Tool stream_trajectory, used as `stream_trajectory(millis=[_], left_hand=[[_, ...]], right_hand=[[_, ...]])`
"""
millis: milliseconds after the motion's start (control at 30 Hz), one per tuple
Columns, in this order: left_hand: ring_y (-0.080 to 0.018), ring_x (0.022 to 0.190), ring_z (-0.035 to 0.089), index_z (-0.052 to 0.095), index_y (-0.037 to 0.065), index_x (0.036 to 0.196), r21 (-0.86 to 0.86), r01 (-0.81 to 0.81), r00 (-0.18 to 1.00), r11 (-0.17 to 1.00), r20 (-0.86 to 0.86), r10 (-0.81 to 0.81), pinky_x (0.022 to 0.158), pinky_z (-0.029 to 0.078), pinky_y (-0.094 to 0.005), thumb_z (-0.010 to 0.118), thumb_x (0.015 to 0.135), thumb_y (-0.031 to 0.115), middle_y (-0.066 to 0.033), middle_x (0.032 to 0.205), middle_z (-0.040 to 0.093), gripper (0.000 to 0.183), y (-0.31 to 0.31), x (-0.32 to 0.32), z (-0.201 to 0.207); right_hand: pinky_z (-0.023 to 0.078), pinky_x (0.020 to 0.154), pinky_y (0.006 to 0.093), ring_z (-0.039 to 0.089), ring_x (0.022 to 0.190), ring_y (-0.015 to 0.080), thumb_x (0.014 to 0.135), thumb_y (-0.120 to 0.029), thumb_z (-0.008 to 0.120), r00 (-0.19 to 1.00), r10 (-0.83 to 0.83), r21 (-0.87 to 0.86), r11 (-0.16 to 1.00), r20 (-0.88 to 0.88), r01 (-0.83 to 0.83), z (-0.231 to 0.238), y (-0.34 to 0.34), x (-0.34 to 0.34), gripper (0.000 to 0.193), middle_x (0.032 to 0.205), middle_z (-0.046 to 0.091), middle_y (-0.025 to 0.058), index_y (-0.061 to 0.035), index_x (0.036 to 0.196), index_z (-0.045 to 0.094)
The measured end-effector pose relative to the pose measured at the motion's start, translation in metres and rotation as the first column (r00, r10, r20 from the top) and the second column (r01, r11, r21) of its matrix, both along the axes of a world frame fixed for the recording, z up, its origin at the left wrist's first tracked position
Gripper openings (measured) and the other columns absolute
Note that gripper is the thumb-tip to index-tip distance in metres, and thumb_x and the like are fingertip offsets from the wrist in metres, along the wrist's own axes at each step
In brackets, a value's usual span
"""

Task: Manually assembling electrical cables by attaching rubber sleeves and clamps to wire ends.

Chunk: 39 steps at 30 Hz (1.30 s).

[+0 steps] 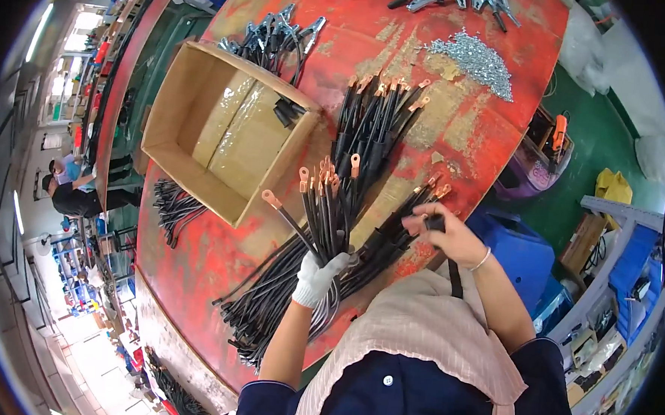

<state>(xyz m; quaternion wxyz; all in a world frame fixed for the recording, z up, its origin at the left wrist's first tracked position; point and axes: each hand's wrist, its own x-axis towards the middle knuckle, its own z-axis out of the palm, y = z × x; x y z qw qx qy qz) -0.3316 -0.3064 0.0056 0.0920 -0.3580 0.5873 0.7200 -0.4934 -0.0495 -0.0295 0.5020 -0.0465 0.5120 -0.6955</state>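
Note:
My left hand (318, 277), in a white glove, grips a bundle of black cables (318, 216) with copper ring lugs (304, 177) at their upper ends. One cable leans out to the left of the others. My bare right hand (451, 236) has a short black sleeve (435, 223) at its fingers, just above a second group of lugged cables (415, 208) lying on the table. A third group of black cables (367, 127), with thicker black sleeves partway down, lies beyond. Loose cable ends (258, 328) fan out left of my left hand.
An open cardboard box (231, 138) with a few black sleeves (286, 111) stands on the worn red table (341, 39). Metal clamps (270, 39) lie behind it, and a pile of small metal parts (475, 61) far right. A blue bin (514, 251) stands beside the table.

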Motion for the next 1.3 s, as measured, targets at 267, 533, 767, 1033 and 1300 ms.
stream_trajectory(millis=[267,533,767,1033,1300], left_hand=[[-0.0204,0.085,0.069,0.052,-0.003,0.121,-0.164,0.026,0.999,0.986,0.028,-0.021,0.074,0.054,-0.0292,0.068,0.082,-0.002,-0.0141,0.099,0.070,0.042,0.017,-0.005,-0.001],[-0.0182,0.079,0.068,0.053,-0.002,0.116,-0.141,-0.035,0.999,0.989,-0.047,0.029,0.070,0.054,-0.0273,0.071,0.079,-0.004,-0.0121,0.093,0.070,0.041,0.022,0.003,-0.013],[-0.0182,0.080,0.069,0.054,-0.002,0.115,-0.198,0.033,0.999,0.980,0.006,-0.032,0.070,0.055,-0.0276,0.071,0.078,-0.005,-0.0121,0.093,0.070,0.041,0.019,0.003,-0.013],[-0.0174,0.080,0.068,0.055,0.000,0.114,-0.147,-0.010,0.999,0.989,-0.035,0.005,0.071,0.055,-0.0282,0.073,0.078,-0.003,-0.0095,0.092,0.069,0.040,0.020,0.005,-0.013],[-0.0108,0.086,0.064,0.059,0.001,0.108,-0.216,0.045,0.998,0.975,-0.021,-0.051,0.078,0.052,-0.0265,0.074,0.078,0.003,-0.0039,0.095,0.069,0.034,0.023,0.007,-0.020]], right_hand=[[0.047,0.088,0.0262,0.059,0.100,0.0130,0.088,-0.007,0.069,0.932,-0.351,-0.242,0.915,-0.089,0.322,0.047,-0.050,-0.044,0.040,0.114,0.062,0.0050,-0.0016,0.126,0.059],[0.047,0.066,0.0200,0.058,0.082,0.0045,0.082,-0.012,0.078,0.826,-0.518,-0.160,0.855,-0.224,0.493,0.054,-0.091,-0.070,0.038,0.098,0.068,0.0000,-0.0072,0.117,0.065],[0.048,0.076,0.0238,0.059,0.084,0.0051,0.079,-0.015,0.081,0.762,-0.485,-0.094,0.863,-0.429,0.496,0.060,-0.086,-0.073,0.036,0.092,0.067,-0.0008,-0.0053,0.111,0.067],[0.049,0.070,0.0210,0.059,0.078,0.0065,0.081,-0.013,0.078,0.951,-0.168,-0.116,0.983,-0.260,0.142,0.060,-0.077,-0.088,0.037,0.090,0.067,-0.0024,-0.0076,0.116,0.068],[0.046,0.086,0.0273,0.060,0.093,0.0105,0.077,-0.016,0.082,0.961,0.066,0.008,0.998,-0.269,-0.066,0.000,-0.069,-0.007,0.037,0.099,0.067,0.0009,-0.0023,0.108,0.068]])
